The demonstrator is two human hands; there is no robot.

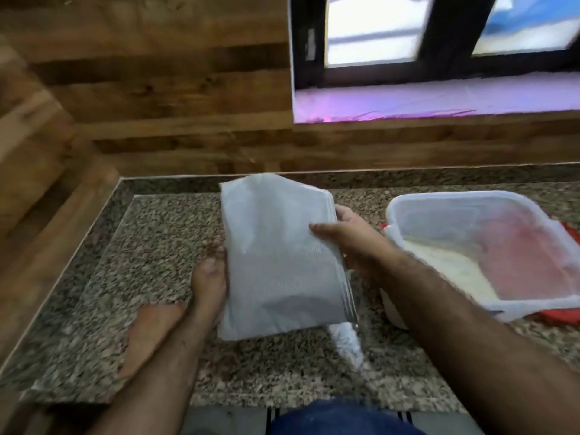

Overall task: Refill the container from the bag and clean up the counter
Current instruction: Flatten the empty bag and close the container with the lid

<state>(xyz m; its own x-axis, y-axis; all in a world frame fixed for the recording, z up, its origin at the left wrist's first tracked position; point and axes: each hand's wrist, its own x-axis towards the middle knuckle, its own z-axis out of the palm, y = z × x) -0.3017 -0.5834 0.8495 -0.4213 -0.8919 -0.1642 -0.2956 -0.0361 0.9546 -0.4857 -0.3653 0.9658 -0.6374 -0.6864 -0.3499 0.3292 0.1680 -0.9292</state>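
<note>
Container point(470, 246) already part-filled – bag point(279, 255) flat, looking empty, pinched at its edges between left hand point(208, 277) and right hand point(351, 243) – counter point(125, 277) cleanup left.

Bag point(276, 262) left of container point(489, 246), on counter point(150, 246).

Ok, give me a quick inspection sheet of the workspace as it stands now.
Surface: speckled granite counter, blurred by motion.
Job's things: white bag, flattened, held above the counter; translucent container to the right, lid off, whitish contents in its lower part.
Clutter: red item under the container; whitish blurred strip below the bag, identity unclear.
Grippers: left hand grips the bag's left edge; right hand grips its right edge.
Cables: nothing seen.
Surroundings: wood-panel wall, window above the ledge.
</note>
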